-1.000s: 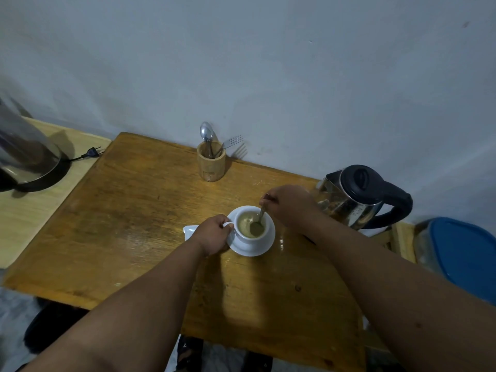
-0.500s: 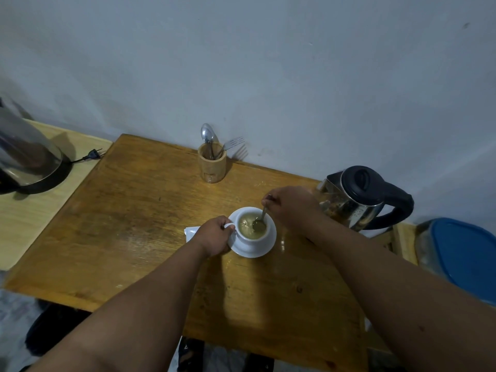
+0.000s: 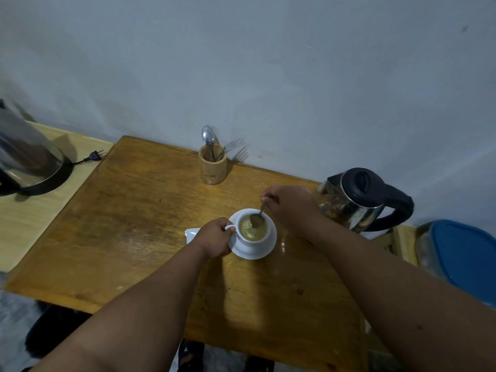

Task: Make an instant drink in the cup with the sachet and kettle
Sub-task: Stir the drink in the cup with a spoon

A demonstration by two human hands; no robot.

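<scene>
A white cup [image 3: 252,238] of pale brown drink stands on a white saucer [image 3: 264,251] in the middle of the wooden table [image 3: 134,224]. My left hand [image 3: 214,237] grips the cup's handle. My right hand [image 3: 288,204] pinches a metal spoon [image 3: 257,217] whose bowl dips into the drink. A white sachet [image 3: 192,233] lies flat just left of the saucer, partly under my left hand. The steel kettle [image 3: 359,200] with black lid and handle stands at the right, behind my right wrist.
A wooden holder [image 3: 212,167] with a spoon and fork stands by the wall. A second kettle [image 3: 26,159] on its base and a loose plug [image 3: 94,156] sit on the pale side table at left. A blue-lidded container [image 3: 461,259] is at the right edge.
The spoon's bowl has shifted inside the cup, toward its far side, with my right hand moving slightly. My left hand stays on the handle.
</scene>
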